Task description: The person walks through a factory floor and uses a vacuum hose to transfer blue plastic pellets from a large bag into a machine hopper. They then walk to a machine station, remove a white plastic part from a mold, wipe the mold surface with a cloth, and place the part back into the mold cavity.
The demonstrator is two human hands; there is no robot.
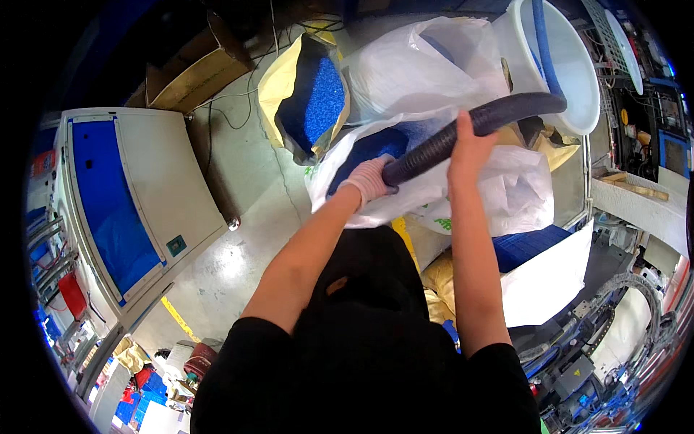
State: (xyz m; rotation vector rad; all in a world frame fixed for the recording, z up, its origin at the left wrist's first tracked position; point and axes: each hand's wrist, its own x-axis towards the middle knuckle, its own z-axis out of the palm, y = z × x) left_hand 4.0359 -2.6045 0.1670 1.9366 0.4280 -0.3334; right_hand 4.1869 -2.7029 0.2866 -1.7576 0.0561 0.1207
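My left hand (369, 181), in a pale knitted glove, is wrapped round the lower end of a black ribbed hose (425, 155). That end is at the mouth of an open white sack (416, 202) with blue granules (376, 147) inside. Farther up the hose, my right hand (471, 153) grips it, with some of its fingers hidden behind. From there the hose bends to the right toward a large white tub (587, 87). A thinner blue hose (543, 47) hangs into this tub.
A yellowish bag (277, 83) of blue granules stands beyond the sack, beside another white sack (387, 76). A cream and blue cabinet (166, 166) is at left, an open cardboard box (189, 79) behind it. Machinery (578, 376) and a white flap (546, 282) lie at right.
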